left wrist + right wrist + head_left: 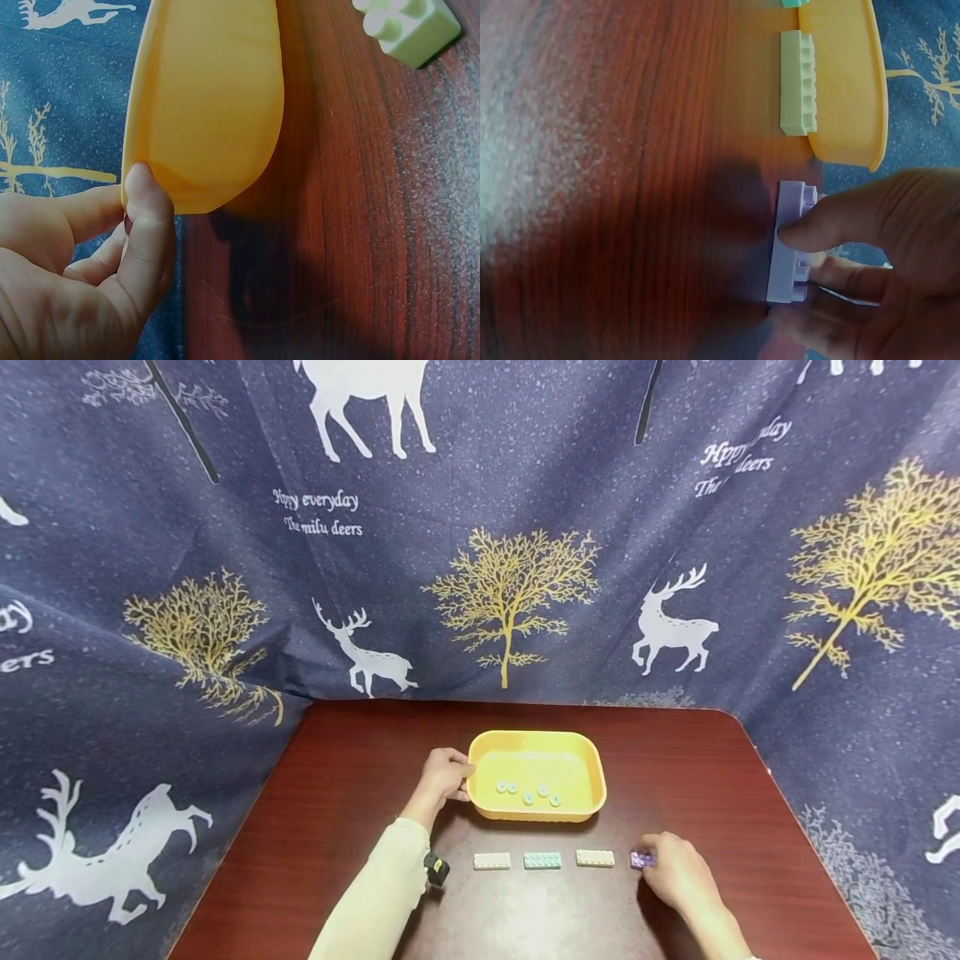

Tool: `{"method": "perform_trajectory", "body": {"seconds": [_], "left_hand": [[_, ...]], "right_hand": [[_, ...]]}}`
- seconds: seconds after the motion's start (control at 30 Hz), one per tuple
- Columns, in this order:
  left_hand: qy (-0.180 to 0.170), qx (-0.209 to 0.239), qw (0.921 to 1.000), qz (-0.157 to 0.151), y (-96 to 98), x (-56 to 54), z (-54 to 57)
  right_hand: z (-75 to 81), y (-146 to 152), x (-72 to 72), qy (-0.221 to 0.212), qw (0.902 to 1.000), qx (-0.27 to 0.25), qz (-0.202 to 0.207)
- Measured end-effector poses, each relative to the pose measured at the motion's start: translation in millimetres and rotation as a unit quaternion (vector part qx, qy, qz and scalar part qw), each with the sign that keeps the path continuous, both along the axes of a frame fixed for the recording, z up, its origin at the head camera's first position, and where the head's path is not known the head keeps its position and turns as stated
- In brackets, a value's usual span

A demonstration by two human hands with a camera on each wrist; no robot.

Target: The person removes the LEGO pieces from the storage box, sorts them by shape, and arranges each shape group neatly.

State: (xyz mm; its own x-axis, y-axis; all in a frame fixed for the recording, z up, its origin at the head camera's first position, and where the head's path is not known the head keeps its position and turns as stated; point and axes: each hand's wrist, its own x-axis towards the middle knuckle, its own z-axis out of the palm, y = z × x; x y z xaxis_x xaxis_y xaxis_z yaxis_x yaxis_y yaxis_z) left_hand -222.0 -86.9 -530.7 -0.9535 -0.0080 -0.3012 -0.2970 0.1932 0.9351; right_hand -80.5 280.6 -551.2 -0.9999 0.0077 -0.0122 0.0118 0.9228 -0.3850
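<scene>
My left hand point(447, 774) pinches the left rim of a yellow plastic tray point(536, 815), thumb on one side of the wall and fingers on the other, as the left wrist view shows. Several small pale ring-shaped pieces point(543, 791) lie in the tray. At the right end of a row of building bricks, my right hand point(675, 867) holds a purple building brick point(786, 240) between thumb and fingers at the tabletop. To its left lie a cream brick point(595, 858), a mint-green brick point(542, 861) and a whitish brick point(492, 862).
The dark red-brown wooden table point(375, 735) reaches back to a blue curtain point(480, 485) printed with deer and trees. A small black device point(436, 868) sits at the left wrist. The brick row runs in front of the tray.
</scene>
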Motion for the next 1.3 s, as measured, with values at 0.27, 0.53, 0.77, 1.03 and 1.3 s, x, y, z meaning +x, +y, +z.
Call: {"method": "perform_trajectory", "body": {"seconds": [0.27, 0.53, 0.77, 1.03, 1.3], "left_hand": [[-0.005, 0.006, 1.0, 0.003, -0.7, -0.3, -2.2], [-0.004, 0.01, 0.9999, 0.001, -1.3, -1.4, -3.2], [-0.005, 0.008, 1.0, 0.0, -1.7, -4.0, -3.9], [-0.006, 0.011, 0.9999, -0.001, -2.7, -3.7, -3.4], [-0.012, 0.012, 0.9999, -0.001, -2.8, -3.9, -2.4]], "right_hand": [[-0.3, -4.2, 1.6, -0.009, 0.9998, 0.018, 0.004], [-1.0, -6.5, 1.7, -0.003, 0.9997, 0.024, 0.006], [1.1, -8.1, 2.2, 0.006, 0.9995, 0.028, 0.015], [9.6, -8.4, 1.6, 0.005, 0.9987, 0.032, 0.038], [24.3, -9.4, -3.8, 0.025, 0.9984, 0.027, 0.043]]}}
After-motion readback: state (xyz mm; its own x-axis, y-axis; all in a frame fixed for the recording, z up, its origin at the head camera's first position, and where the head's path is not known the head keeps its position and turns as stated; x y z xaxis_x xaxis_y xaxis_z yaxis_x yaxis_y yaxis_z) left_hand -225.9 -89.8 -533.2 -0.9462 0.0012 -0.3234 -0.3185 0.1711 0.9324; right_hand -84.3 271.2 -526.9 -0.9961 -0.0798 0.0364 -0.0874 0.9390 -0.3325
